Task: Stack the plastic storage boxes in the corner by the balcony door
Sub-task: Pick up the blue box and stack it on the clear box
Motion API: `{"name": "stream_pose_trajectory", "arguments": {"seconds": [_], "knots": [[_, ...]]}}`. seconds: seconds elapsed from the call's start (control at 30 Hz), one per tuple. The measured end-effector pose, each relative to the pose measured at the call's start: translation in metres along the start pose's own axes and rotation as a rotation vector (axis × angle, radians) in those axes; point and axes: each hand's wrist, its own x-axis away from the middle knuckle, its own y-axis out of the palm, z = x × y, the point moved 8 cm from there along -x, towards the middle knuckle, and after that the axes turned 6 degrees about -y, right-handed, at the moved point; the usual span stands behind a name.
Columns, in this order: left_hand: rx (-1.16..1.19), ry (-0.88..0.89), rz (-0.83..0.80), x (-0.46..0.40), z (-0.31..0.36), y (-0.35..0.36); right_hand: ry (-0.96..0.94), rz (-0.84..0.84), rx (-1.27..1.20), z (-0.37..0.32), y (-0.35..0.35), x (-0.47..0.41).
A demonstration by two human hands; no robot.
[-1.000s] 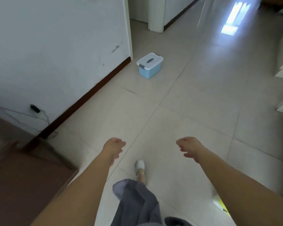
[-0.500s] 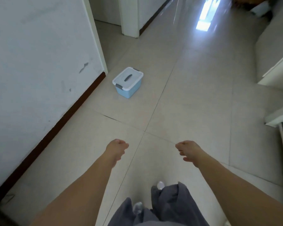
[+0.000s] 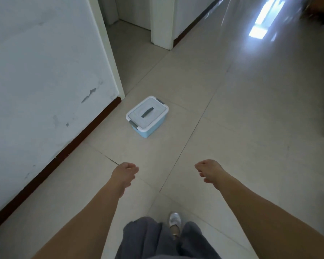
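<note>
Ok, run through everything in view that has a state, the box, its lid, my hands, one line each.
Blue box: upright on the floor, untouched.
Lid: on, handle lying flat, both grey end clips down.
Left hand: empty, fingers loosely curled.
Right hand: empty, fingers loosely curled.

Storage box sits on the floor, just right of the wall corner and apart from the skirting board that runs along the wall's foot to the box's left. Nearer the camera than the box, well apart from it: left hand and right hand, both above the floor, touching nothing, the box lying ahead, nearer the left hand's line. Behind the box, a doorway opening and a door post; one foot on the floor below and between the hands.
</note>
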Motion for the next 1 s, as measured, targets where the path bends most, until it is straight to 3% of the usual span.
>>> {"name": "stream_pose_trajectory", "arguments": {"seconds": [0.63, 1.0], "knots": [[0.114, -0.21, 0.079, -0.309, 0.245, -0.03, 0.029, -0.161, 0.226, -0.282, 0.032, -0.347], [0.421, -0.485, 0.218, -0.454, 0.214, 0.002, 0.028, -0.412, 0.725, -0.305, 0.105, -0.569]]}}
